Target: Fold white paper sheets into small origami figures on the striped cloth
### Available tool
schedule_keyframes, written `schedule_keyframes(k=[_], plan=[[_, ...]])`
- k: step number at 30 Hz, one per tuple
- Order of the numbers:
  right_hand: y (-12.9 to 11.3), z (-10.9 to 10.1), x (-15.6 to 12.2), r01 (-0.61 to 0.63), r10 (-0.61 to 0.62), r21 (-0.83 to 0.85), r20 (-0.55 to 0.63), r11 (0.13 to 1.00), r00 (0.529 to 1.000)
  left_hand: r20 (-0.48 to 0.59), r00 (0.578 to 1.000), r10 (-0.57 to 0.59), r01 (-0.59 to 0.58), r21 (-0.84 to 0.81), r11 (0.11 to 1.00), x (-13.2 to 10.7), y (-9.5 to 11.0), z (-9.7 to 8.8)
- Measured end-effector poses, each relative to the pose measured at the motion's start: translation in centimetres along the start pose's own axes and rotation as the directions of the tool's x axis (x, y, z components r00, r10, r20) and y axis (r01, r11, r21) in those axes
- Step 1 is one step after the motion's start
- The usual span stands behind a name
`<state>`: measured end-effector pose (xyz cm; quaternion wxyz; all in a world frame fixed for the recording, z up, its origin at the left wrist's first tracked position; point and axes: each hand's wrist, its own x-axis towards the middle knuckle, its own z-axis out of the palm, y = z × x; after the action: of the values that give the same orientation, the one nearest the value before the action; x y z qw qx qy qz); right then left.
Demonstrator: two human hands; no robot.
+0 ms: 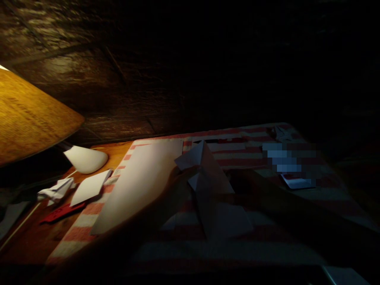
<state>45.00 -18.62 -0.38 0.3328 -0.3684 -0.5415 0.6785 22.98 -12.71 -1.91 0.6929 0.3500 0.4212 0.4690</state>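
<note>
A folded piece of white paper [206, 170] with a raised point and angled flaps stands between my two hands. My left hand [178, 180] is closed on its left side, the thumb lying along a flap. At the right edge of the paper is my right hand [245, 182], in deep shadow; its fingers look curled in against that edge. Another piece of paper [233, 221] lies just below the folded one, partly lost in the dark. Left of my left hand, a large white sheet [139, 178] lies flat, and my left forearm crosses its lower part.
A red-and-white striped cloth [78, 233] covers the table. At left are a lamp with a yellow shade [35, 114] and white base [89, 158], a folded paper figure [57, 190], a paper stack [90, 188] and a red object [61, 213]. A lit phone [297, 182] lies at right.
</note>
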Motion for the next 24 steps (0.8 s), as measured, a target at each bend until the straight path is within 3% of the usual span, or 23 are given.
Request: schedule_keyframes(k=[3,6,9,11,15,18,22,24], plan=[[0.0,-1.0,0.1,-0.061,0.03,-0.152,-0.2,0.986,0.979,-0.075,0.997,0.029,-0.034,-0.065,0.997,0.5,0.5,-0.2],[0.0,-2.3,0.4,-0.083,-0.079,-0.289,-0.506,0.954,0.859,-0.079,0.997,-0.017,0.01,-0.092,0.996,0.5,1.0,-0.4],[0.0,-3.3,0.8,-0.02,-0.171,-0.283,-0.632,0.959,0.756,-0.007,0.996,-0.089,0.089,-0.081,0.993,0.3,1.7,-0.5],[-0.2,-3.7,1.0,0.06,-0.181,-0.203,-0.66,0.977,0.729,0.045,0.988,-0.146,0.15,-0.101,0.983,0.2,2.3,-0.6],[-0.3,-3.8,1.2,0.104,-0.151,-0.11,-0.684,0.988,0.714,0.095,0.97,-0.223,0.235,-0.138,0.962,0.2,3.3,-1.3],[-0.1,-4.0,1.4,0.048,-0.165,-0.189,-0.674,0.981,0.72,0.186,0.94,-0.285,0.296,-0.033,0.955,0.7,3.5,-2.2],[0.6,-4.1,1.6,-0.037,-0.17,-0.345,-0.549,0.938,0.818,0.409,0.855,-0.32,0.297,0.119,0.947,1.8,2.9,-2.6],[1.0,-4.0,1.7,-0.038,-0.147,-0.357,-0.477,0.933,0.867,0.528,0.793,-0.304,0.202,0.243,0.949,2.0,2.6,-2.4]])
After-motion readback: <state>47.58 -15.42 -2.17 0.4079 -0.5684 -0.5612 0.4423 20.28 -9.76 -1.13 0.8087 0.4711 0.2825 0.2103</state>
